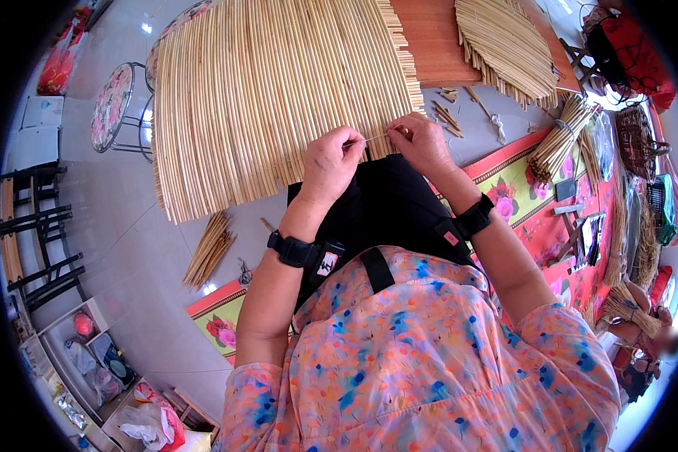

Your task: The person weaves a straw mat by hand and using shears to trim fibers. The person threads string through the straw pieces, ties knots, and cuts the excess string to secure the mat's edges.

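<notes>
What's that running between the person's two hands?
A thin, pale strand, stretched from the left hand to the right hand; the head view shows it.

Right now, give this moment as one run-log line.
left hand: pinching thread | right hand: pinching same thread | stick mat: lying ahead

Floral-topped stool (112, 108) on glossy floor (120, 215)

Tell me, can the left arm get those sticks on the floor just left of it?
Probably not right now: the left grip is pinching a thin thread, and the sticks lie lower, on the floor. Letting go and leaning down might work.
</notes>
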Available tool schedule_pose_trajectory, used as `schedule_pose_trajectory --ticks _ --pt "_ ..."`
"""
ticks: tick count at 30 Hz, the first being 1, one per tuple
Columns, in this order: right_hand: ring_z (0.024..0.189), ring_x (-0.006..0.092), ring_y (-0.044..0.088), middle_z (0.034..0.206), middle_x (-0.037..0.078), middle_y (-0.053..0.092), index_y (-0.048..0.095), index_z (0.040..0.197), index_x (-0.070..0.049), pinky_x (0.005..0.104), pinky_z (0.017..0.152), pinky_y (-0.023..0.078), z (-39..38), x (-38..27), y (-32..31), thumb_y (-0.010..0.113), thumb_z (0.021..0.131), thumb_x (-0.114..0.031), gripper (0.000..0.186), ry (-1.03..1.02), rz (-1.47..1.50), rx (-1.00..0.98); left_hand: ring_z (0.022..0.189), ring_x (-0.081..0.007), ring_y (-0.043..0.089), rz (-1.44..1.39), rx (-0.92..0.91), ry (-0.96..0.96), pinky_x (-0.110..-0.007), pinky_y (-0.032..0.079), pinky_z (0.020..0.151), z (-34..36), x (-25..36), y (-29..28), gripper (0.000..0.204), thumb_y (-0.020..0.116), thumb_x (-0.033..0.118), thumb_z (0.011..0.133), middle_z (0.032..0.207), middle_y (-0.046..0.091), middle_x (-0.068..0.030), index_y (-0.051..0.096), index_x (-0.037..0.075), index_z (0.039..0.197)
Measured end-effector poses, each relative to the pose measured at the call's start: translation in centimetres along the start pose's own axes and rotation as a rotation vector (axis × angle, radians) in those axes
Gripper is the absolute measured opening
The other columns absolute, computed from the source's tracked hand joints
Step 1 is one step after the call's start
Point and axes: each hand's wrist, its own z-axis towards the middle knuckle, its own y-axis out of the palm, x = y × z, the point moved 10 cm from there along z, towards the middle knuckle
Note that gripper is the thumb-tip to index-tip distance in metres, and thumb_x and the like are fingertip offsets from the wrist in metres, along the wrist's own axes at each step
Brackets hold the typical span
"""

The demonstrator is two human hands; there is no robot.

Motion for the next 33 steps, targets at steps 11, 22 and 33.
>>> schedule_pose_trajectory --ticks 11,22,33 --pt "0.067 0.0321 0.061 0.074 0.016 0.063 0.066 0.075 -0.001 0.0389 0.063 0.050 0.2 0.2 -0.5 0.068 0.072 -0.016 0.015 0.099 -0.062 0.016 0.068 -0.0098 0.058 -0.030 -0.076 0.091 -0.023 0.048 0.063 -0.5 1.9 1.7 0.006 0.063 0.007 0.083 0.084 0.063 -0.0066 0.062 0.001 0.082" --pt "0.066 0.0353 0.059 0.073 0.016 0.059 0.059 0.069 -0.002 0.0426 0.061 0.050 -0.2 -1.0 0.2 0.063 0.072 -0.012 0.011 -0.030 -0.219 0.156 0.076 -0.0118 0.059 -0.576 -0.114 -0.034 -0.025 0.050 0.075 -0.8 -1.6 4.2 0.006 0.058 0.005 0.087 0.085 0.063 -0.0051 0.059 0.000 0.084" --pt "0.066 0.0357 0.060 0.075 0.015 0.059 0.057 0.070 -0.004 0.0436 0.059 0.050 -0.7 -1.5 0.4 0.059 0.077 -0.014 0.012 0.011 -0.291 0.214 0.078 -0.0141 0.061 -0.783 -0.180 -0.152 -0.029 0.052 0.076 -1.0 -2.0 4.8 0.009 0.057 0.007 0.088 0.084 0.063 -0.0075 0.060 -0.001 0.084"
